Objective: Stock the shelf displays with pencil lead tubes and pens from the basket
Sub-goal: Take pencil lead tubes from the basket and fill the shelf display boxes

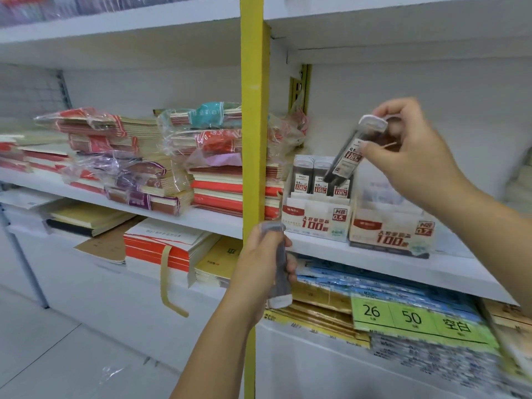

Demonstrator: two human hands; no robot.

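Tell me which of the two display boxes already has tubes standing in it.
The left box, marked HB 0.5, nearest the yellow post: dark tubes stand upright in it. None show in the 0.7 box.

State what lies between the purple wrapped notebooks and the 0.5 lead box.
In the head view, a red notebook stack lies there, crossed in front by the yellow post.

The left hand [259,262] hides most of its blurred tube [279,286].
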